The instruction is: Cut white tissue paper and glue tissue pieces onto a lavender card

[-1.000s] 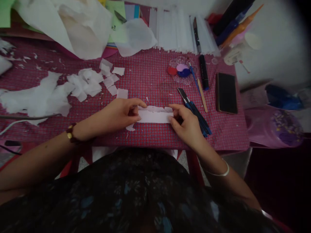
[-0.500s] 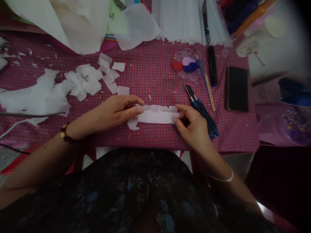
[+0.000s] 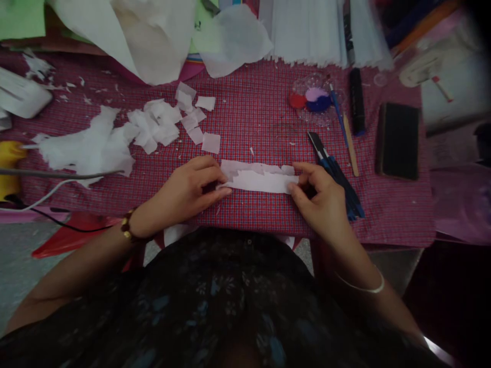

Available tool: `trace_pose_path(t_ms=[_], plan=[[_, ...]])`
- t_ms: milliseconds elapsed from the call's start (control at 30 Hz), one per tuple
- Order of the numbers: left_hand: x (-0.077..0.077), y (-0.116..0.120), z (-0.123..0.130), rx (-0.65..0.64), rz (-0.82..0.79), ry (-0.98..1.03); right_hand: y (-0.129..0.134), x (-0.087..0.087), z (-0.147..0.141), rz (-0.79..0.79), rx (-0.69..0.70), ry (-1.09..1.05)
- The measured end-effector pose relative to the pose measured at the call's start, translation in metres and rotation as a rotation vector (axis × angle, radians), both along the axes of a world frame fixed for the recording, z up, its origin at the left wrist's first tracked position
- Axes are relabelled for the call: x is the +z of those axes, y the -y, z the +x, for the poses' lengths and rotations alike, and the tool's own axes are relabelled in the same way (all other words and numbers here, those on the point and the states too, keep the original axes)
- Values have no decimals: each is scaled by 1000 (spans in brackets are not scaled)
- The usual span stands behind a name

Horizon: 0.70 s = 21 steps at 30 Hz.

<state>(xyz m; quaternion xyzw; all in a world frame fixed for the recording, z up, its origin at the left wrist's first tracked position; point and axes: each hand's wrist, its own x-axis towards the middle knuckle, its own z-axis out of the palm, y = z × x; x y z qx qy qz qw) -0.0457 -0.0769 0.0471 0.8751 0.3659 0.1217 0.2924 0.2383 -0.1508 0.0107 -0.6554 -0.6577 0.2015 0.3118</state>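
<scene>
White, torn paper scraps (image 3: 90,145) lie left on the red-checked, cloth-covered table (image 3: 249,117). The bare left hand's (image 3: 186,186) grip pinches one end of a long, ragged-edged white paper strip (image 3: 263,182) near the table's front; the bare right hand's (image 3: 322,197) grip pinches the other. Gentle, even tension should spare it tearing.

Left fingers (image 3: 211,176) and right fingers (image 3: 307,167) hold a white paper strip (image 3: 264,182) over red checked cloth (image 3: 245,115).
</scene>
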Motion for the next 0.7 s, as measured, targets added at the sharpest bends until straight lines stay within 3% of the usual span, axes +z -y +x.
trace_pose_path(t_ms=[200,467,600,667,700], plan=[[-2,-3,6,143,-51,-4,-1,0,-1,10,-4,-17],[-2,-24,10,120,-2,-88,-1,3,-2,1,-13,-34],[13,-17,10,201,312,-130,-1,3,-2,-1,-14,-42],[19,-1,12,129,497,-130,-1,2,-1,-4,-9,-40],[20,8,15,27,534,-99,-1,2,-1,-5,-7,-38]])
